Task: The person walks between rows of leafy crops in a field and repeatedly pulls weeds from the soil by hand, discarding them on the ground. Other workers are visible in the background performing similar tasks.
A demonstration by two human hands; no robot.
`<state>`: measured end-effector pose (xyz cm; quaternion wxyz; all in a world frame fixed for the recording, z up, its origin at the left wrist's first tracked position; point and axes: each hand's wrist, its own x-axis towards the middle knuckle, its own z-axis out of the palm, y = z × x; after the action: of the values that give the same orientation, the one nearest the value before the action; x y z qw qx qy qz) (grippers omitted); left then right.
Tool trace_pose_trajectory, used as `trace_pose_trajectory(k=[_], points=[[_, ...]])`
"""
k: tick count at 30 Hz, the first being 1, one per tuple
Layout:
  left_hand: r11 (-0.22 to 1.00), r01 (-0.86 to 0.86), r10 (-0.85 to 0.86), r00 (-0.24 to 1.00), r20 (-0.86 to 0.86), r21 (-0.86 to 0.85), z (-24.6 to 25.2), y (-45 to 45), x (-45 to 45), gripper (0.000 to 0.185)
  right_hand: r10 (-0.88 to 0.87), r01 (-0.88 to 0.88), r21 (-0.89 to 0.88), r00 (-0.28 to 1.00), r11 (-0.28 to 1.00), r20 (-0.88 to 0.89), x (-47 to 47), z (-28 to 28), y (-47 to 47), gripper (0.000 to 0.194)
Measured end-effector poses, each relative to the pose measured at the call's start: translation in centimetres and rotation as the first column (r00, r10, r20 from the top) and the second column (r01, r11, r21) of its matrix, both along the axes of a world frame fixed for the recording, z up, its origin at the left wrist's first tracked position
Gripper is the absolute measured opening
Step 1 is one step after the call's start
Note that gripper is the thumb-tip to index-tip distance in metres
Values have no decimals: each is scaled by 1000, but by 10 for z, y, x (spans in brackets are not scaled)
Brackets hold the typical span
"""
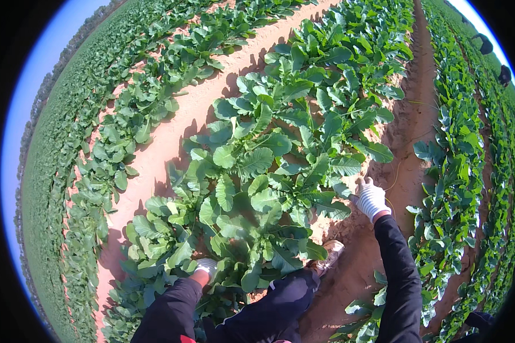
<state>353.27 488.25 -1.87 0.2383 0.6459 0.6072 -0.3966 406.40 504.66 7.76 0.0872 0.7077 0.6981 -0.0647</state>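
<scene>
My left hand (207, 266), in a white striped glove, reaches down among the leaves of a broad-leaved green crop plant (244, 240). Leaves hide its fingers, so its grip does not show. My right hand (370, 200), in a matching glove, is over the right edge of the planted bed. Its thumb stands apart from the partly bent fingers, close to a leaf tip (341, 188), and nothing shows in it. Whether the thumb touches that leaf is unclear. A thin yellow strand (395, 178) curves beside this hand.
My shoe (332, 255) is at the bed's right edge, by a sandy furrow (412, 141). Another bare soil strip (163, 141) runs left of the bed. More crop rows (459, 171) lie to both sides. Bent-over people (484, 44) are far off at upper right.
</scene>
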Motion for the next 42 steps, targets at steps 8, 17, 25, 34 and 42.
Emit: trace_pose_trajectory(k=[8,17,25,34,42], points=[[999,-30,30,999,22,13,-17,-4,-9,33,45,-42,-147,999,988,21,-124,-28,174,25],[976,-30,49,995,84,-218,-24,-25,-18,33,145,-137,-81,984,987,102,-143,-61,180,34],[977,-34,44,998,42,-208,-34,-23,-23,30,-132,120,-160,989,980,-72,-128,-85,215,27],[985,22,-26,1000,-18,-169,-43,-24,-29,30,-195,371,99,674,923,-712,-128,-91,168,39],[995,81,-87,991,-102,-62,-34,-8,-34,30,-246,676,-113,103,729,-964,-46,-41,46,36]])
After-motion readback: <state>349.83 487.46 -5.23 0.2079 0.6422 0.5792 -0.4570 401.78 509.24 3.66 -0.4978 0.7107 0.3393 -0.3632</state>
